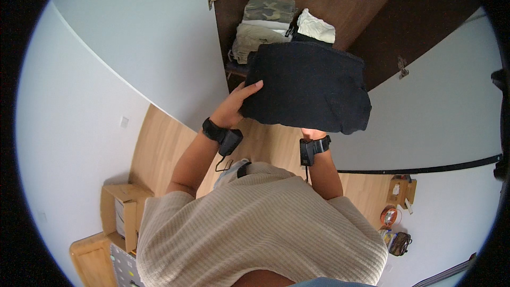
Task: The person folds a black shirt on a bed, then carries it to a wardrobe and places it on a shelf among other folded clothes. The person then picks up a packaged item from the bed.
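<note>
A folded black garment is held out in front of the wardrobe. My left hand grips its left side, thumb lying on top and the fingers hidden beneath. Under the near edge, my right hand supports the cloth; only the part by the wrist shows, its fingers covered. Beyond the garment, a stack of folded clothes sits in the wardrobe, with a camouflage piece on top and a khaki garment lower down. A crumpled white cloth rests on dark fabric to the right of that stack.
Wardrobe doors stand open at left and right. An open cardboard box is near a wooden bed end at lower left. At right, an orange round container and a bag are by the wall.
</note>
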Demonstrator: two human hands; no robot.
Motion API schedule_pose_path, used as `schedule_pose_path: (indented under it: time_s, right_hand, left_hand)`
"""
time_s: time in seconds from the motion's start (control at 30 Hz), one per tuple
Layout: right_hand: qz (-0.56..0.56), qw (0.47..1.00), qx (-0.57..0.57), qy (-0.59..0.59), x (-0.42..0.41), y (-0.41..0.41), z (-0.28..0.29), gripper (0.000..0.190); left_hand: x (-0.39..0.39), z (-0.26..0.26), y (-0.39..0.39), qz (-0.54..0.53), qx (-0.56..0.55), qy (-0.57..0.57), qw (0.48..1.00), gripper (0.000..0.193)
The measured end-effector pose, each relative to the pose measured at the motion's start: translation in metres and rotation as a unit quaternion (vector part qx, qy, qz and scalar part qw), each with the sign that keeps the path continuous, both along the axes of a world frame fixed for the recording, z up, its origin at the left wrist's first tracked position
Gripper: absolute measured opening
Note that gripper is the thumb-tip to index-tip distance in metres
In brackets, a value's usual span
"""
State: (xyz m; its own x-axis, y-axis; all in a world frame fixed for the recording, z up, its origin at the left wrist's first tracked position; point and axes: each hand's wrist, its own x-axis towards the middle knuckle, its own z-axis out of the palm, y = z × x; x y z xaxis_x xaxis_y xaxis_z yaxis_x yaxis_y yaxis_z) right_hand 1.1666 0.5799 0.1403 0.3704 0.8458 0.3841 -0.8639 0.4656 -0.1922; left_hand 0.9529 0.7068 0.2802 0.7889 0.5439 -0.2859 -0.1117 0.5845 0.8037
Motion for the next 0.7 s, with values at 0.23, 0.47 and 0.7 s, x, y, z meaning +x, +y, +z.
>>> schedule_pose_path:
  time_s: [0.23, 0.47, 0.7]
  right_hand:
    - [-0.145, 0.911, -0.198, -0.332, 0.01, -0.023, 0.005, 0.061]
    - [-0.097, 0.962, -0.231, -0.104, 0.003, -0.026, 0.032, 0.065]
    - [-0.178, 0.919, -0.344, -0.072, 0.004, -0.014, 0.023, 0.06]
  left_hand:
    - [-0.002, -0.027, 0.02, 0.079, 0.009, 0.02, 0.997, 0.047]
    - [-0.011, -0.044, 0.043, 0.06, -0.002, 0.025, 0.998, 0.052]
    - [-0.019, -0.049, 0.059, 0.055, 0.007, 0.04, 0.998, 0.066]
